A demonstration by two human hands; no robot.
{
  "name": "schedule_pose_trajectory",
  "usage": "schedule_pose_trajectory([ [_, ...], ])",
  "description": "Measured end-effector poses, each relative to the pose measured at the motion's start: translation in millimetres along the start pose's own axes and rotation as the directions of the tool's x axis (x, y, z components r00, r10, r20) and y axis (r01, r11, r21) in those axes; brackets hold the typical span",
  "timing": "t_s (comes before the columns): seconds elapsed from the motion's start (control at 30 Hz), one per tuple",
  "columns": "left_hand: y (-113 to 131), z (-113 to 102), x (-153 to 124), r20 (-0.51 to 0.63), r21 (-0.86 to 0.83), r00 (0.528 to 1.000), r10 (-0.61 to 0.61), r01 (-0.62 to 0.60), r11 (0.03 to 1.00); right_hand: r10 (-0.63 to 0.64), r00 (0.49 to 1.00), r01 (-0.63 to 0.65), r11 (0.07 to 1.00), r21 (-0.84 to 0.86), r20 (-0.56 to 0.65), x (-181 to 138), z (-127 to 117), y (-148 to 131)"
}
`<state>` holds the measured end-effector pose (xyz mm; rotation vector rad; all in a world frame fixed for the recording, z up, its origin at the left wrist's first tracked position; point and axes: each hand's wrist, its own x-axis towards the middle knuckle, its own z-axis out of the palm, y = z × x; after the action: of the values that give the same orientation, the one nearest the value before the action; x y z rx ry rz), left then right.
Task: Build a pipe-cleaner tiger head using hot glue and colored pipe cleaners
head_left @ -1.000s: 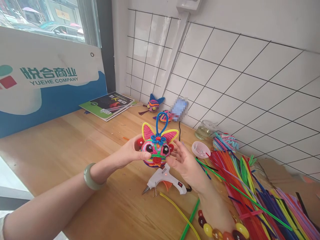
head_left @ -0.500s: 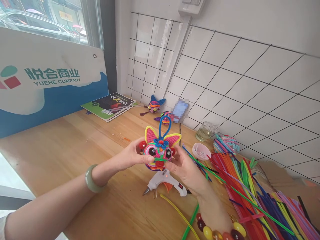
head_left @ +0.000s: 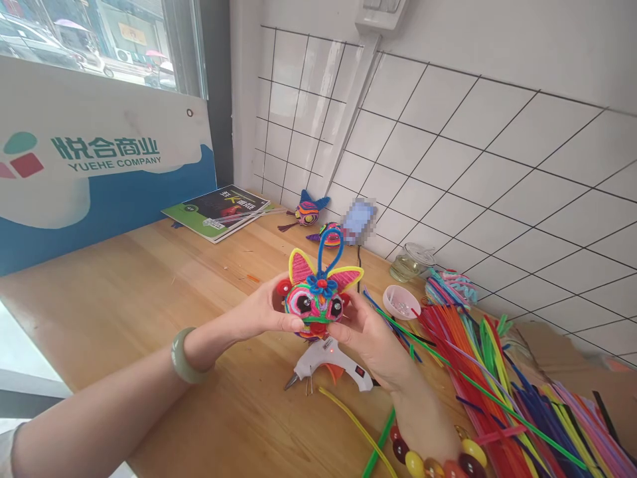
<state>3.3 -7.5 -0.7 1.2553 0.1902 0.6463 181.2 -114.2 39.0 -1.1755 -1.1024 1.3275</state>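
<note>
A colourful pipe-cleaner animal head with pink ears, black bead eyes and a blue loop on top is held up above the wooden table. My left hand grips its left side, thumb pressed by the mouth. My right hand holds its lower right side, fingers curled against the red mouth piece. A jade bangle sits on my left wrist, a beaded bracelet on my right.
A white glue gun lies under the hands. Heaps of coloured pipe cleaners cover the right of the table. A pink bowl, a glass jar, two finished heads and booklets stand near the tiled wall.
My right hand went from open and spread beside the head to closed on its lower right side. The head dropped slightly and tilted towards me.
</note>
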Motion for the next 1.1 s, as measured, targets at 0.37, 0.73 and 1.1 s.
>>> schedule_pose_trajectory([
  [0.37,5.5,5.9,4.3,-0.013,0.013,0.999,0.036,-0.036,0.999,0.011,0.999,-0.009,1.000,0.029,-0.053,1.2,4.1,-0.9],
  [0.73,-3.4,3.3,5.8,-0.137,-0.020,0.989,0.063,-0.067,0.998,0.023,0.989,-0.017,0.999,0.045,-0.148,4.6,11.3,-3.4],
  [1.1,-8.6,7.2,6.1,-0.237,0.028,0.971,0.039,-0.033,0.999,-0.066,0.984,0.067,0.998,0.004,-0.164,9.3,21.0,12.1],
])
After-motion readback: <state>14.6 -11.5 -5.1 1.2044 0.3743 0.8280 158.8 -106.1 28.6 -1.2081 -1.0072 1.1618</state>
